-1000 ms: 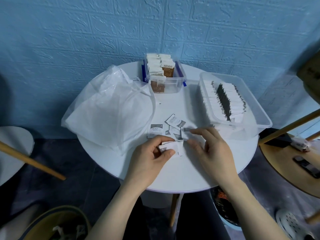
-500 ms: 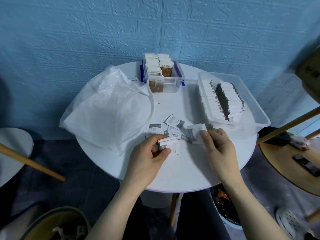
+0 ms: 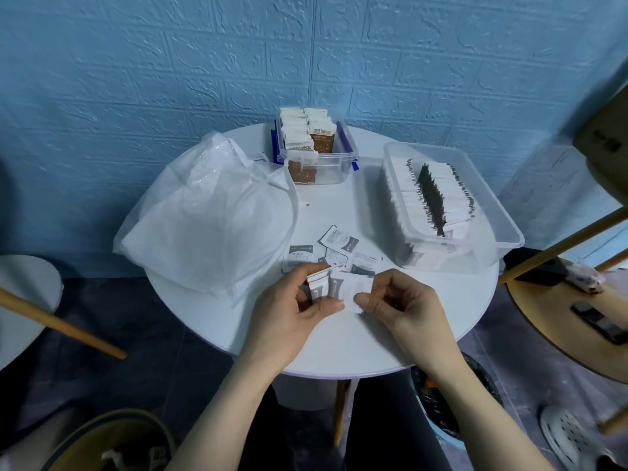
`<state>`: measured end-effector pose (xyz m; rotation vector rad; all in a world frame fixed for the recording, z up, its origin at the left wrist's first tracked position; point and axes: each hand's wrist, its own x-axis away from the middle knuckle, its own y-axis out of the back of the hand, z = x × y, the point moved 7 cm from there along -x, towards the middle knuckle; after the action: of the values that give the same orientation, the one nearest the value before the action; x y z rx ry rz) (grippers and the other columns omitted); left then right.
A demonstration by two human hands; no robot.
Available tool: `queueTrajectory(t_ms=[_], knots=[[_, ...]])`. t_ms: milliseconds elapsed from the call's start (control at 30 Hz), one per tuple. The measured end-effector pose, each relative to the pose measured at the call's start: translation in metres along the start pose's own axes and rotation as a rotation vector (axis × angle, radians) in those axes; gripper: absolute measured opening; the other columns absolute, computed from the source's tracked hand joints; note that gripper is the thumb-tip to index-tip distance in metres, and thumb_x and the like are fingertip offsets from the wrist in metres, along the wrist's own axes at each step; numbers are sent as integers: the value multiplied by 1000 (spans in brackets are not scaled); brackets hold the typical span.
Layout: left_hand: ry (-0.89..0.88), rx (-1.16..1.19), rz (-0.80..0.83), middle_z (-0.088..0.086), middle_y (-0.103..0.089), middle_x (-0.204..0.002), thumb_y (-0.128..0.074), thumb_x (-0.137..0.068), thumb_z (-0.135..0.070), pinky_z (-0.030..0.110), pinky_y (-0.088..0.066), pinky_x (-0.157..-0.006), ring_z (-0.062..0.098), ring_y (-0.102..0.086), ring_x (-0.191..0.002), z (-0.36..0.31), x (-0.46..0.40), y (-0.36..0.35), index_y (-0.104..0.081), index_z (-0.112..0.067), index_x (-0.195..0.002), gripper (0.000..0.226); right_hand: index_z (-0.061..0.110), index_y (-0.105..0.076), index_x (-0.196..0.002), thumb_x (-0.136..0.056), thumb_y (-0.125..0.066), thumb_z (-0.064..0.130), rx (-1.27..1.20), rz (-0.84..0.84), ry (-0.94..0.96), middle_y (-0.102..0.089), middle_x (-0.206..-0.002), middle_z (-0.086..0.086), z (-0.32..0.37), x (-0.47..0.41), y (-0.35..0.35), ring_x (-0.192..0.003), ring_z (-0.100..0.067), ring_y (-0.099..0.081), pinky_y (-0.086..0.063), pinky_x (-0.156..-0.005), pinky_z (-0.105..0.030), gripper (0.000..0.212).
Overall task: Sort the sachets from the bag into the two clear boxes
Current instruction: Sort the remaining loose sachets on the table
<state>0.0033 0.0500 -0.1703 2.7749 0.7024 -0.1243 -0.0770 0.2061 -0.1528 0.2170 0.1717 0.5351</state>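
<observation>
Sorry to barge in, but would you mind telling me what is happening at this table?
A person is sorting sachets. The left hand holds a small stack of white sachets and the right hand pinches its edge. More loose sachets lie on the round table, between the plastic bag and two partly filled clear boxes.
</observation>
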Motion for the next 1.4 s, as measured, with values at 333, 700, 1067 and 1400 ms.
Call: queueTrajectory(t_ms=[333,700,1067,1400], knots=[[-24,-20,-37,-14,-61,-63,-71,-71,-32,30,-47,-59,14,-53,-58,8,2,4,-61,-45,-103,36,27,-68,-97,-82,-70,35,523,-157,181,-61,-87,19,14,-7,16,-63,5,-50,-37,-61,-19,17],[-51,-102,-31,-23,-53,-60,-74,-80,-15,17,-37,-55,1,-44,-53,7,2,5,-63,-41,-105,38,24,-71,-101,-85,-68,31,784,-184,228,-65,-109,14,21,-9,6,-84,-22,-66,-53,-66,-37,18],[-25,-9,-52,3,-72,-87,-67,-73,-29,52,-54,-79,29,-67,-82,7,0,3,-60,-44,-106,36,21,-63,-105,-84,-68,36,683,-162,189,-53,-88,16,20,-8,14,-66,-22,-54,-44,-61,-34,26],[-20,-61,-53,-11,-52,-60,-71,-75,-27,37,-45,-59,14,-46,-57,7,0,5,-60,-47,-106,39,28,-55,-128,-77,-77,29,600,-90,47,-54,-103,9,10,-20,14,-69,-9,-48,-45,-71,-33,56]])
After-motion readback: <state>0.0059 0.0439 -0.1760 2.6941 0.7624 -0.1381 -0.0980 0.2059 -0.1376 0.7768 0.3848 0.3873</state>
